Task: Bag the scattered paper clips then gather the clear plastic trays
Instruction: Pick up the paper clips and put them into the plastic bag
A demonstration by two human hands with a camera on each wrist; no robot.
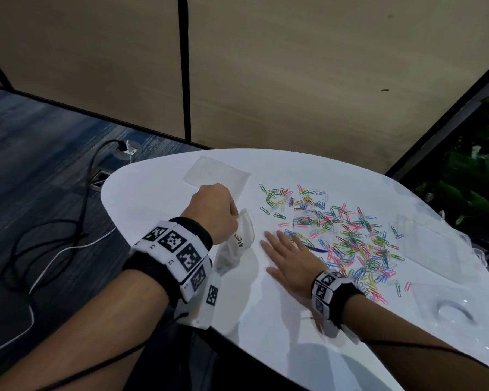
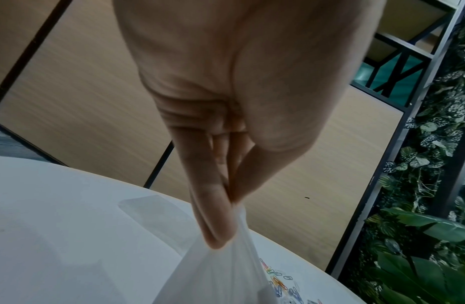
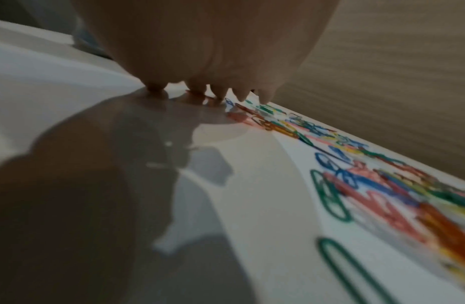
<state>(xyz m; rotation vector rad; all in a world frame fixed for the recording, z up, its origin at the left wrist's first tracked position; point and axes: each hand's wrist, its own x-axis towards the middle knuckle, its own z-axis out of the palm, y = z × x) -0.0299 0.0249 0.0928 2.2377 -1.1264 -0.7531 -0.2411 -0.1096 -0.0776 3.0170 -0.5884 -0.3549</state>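
Observation:
Several coloured paper clips [image 1: 347, 235] lie scattered over the right half of the white table [image 1: 158, 198]; they show blurred in the right wrist view [image 3: 382, 185]. My left hand [image 1: 213, 211] pinches the top of a thin clear plastic bag [image 1: 237, 246], seen close between thumb and fingers [image 2: 226, 267]. My right hand [image 1: 287, 256] lies flat on the table, fingers straight, at the left edge of the clip pile. A clear plastic tray [image 1: 216, 173] sits at the table's far side. Another clear tray [image 1: 432, 241] lies at the right, partly under clips.
More clear plastic packaging [image 1: 452, 309] lies at the table's near right edge. Green plants [image 1: 474, 187] stand beyond the right edge. Black and white cables [image 1: 68, 230] and a floor socket lie on the carpet at the left. Wood panel walls stand behind.

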